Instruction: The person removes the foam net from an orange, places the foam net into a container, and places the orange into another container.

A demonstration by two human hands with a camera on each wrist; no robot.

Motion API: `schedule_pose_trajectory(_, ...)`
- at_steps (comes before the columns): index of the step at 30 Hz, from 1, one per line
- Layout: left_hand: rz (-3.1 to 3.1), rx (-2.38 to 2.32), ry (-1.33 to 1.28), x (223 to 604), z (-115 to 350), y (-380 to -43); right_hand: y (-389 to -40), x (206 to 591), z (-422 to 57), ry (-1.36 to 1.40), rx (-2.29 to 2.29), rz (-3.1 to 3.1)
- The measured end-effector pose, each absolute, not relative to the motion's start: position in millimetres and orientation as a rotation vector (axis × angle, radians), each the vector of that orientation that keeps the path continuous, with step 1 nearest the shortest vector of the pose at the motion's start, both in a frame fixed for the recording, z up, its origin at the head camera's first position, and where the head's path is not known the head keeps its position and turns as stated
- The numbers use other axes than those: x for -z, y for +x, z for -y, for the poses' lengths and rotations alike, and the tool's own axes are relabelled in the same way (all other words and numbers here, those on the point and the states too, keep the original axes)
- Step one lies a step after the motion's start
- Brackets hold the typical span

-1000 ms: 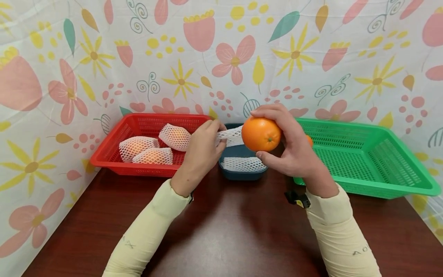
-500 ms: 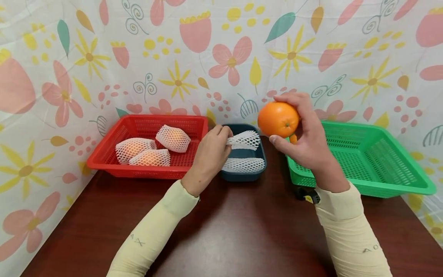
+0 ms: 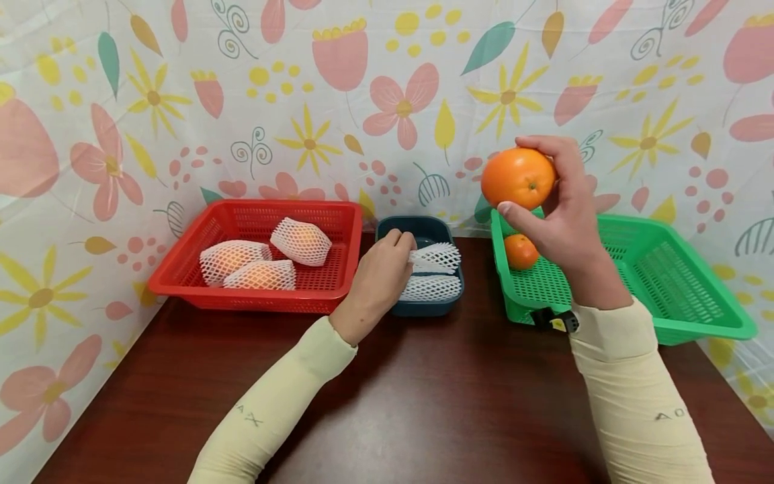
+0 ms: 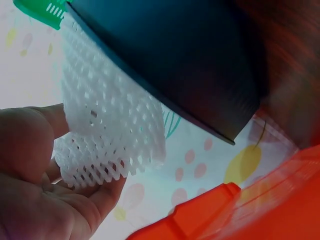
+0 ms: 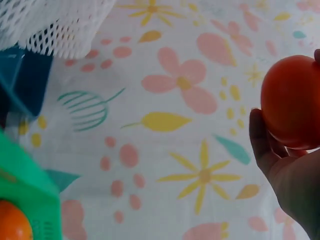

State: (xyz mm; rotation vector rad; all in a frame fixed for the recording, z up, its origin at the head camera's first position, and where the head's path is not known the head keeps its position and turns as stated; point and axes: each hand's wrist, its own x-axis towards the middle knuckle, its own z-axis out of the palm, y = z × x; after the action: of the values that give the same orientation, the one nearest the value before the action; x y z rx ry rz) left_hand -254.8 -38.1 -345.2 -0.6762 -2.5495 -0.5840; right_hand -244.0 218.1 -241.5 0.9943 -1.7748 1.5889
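My right hand (image 3: 559, 202) grips a bare orange (image 3: 519, 179) between thumb and fingers, raised above the left end of the green basket (image 3: 683, 323). In the right wrist view the same orange (image 5: 292, 102) shows at the right edge. With my left hand (image 3: 381, 272) I pinch a white foam net sleeve (image 3: 437, 258) over the dark blue bin (image 3: 426, 308). The left wrist view shows that foam net (image 4: 110, 105) between thumb and fingers, beside the bin's rim. Another foam net (image 3: 431, 288) lies in the front of the bin.
A red basket (image 3: 254, 300) on the left holds net-wrapped fruits (image 3: 234, 259). Another orange (image 3: 521, 251) lies in the green basket's left end. The brown table (image 3: 423, 396) stretches in front, and a flowered cloth (image 3: 387, 101) hangs behind.
My right hand has carried the orange up and right, away from the foam net, uncovering the orange in the green basket. My left hand has lowered the net toward the blue bin.
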Motion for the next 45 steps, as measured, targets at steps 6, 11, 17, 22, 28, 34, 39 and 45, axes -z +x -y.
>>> schedule_pose_trajectory(6,2.61,0.493,-0.692,351,35,-257,-261,247,-233,0.777,-1.402,1.974)
schedule_pose_trajectory(11,2.619,0.385,-0.716,353,35,-260,-280,255,-250,0.605,-1.282,2.133)
schedule_pose_trajectory(17,2.615,0.326,-0.748,353,36,-260,-297,263,-270,0.422,-1.249,2.271)
schedule_pose_trajectory(22,2.645,0.299,-0.75,350,37,-259,-307,264,-285,0.262,-1.209,2.4)
schedule_pose_trajectory(28,2.642,0.278,-0.753,349,38,-258,-320,267,-302,0.182,-1.167,2.528)
schedule_pose_trajectory(34,2.618,0.235,-0.766,350,40,-258,-332,278,-322,0.106,-1.14,2.652)
schedule_pose_trajectory(39,2.625,0.266,-0.775,349,42,-258,-334,280,-329,0.07,-1.061,2.741)
schedule_pose_trajectory(45,2.689,0.329,-0.804,348,40,-258,-333,284,-337,-0.016,-1.035,2.776)
